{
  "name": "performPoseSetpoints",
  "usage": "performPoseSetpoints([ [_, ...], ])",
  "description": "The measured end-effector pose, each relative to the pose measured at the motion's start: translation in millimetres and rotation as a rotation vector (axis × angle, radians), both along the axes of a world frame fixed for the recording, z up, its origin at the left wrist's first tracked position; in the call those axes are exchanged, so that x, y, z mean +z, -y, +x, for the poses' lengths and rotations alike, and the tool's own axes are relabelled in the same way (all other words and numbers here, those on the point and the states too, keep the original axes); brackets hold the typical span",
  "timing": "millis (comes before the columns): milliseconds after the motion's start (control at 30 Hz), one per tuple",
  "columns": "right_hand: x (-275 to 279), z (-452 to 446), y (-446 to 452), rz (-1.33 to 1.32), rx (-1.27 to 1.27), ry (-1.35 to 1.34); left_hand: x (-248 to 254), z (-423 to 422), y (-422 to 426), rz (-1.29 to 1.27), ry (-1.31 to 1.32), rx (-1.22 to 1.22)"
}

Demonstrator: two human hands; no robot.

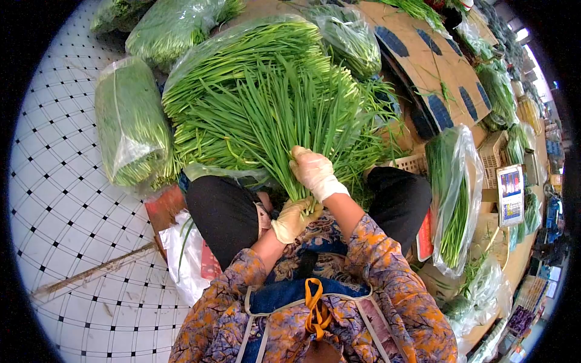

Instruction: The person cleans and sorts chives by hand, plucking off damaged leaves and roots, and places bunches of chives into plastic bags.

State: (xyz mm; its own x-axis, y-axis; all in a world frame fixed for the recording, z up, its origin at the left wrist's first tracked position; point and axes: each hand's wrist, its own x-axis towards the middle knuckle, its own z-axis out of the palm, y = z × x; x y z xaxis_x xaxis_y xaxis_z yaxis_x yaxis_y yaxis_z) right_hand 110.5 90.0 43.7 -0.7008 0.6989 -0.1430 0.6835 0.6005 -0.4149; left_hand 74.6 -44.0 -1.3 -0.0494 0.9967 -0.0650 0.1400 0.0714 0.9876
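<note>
Both of my hands wear thin pale gloves. My left hand is wrapped round the lower, whitish ends of a bunch of garlic chives, close to my lap. Higher up the same bunch, my right hand grips the stems with its fingers closed. The long green leaves fan out upward, away from me. Behind them lies a large heap of garlic chives, partly in clear plastic. The held bunch overlaps the heap, so where its leaf tips end is hard to make out.
Bagged greens stand left of the heap, on white tiled floor. On the right are flattened cardboard, a long plastic bag of chives and a scale display. A white plastic bag lies by my left leg.
</note>
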Motion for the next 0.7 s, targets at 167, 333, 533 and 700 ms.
performPoseSetpoints([
  [167, 25, 40, 7, 0.211, -0.027, -0.649, 4, 3, -3, -0.427, 1.434, 0.393],
  [333, 32, 70, 48, -0.057, 0.069, -0.619, -16, 5, 0, -0.172, 1.133, 0.204],
  [533, 66, 81, 66, -0.480, -0.079, -0.787, -11, 7, -1, -0.188, 1.336, 0.216],
  [700, 69, 87, -15, -0.644, -0.731, -1.384, -10, 1, -3, -0.374, 1.375, 0.317],
])
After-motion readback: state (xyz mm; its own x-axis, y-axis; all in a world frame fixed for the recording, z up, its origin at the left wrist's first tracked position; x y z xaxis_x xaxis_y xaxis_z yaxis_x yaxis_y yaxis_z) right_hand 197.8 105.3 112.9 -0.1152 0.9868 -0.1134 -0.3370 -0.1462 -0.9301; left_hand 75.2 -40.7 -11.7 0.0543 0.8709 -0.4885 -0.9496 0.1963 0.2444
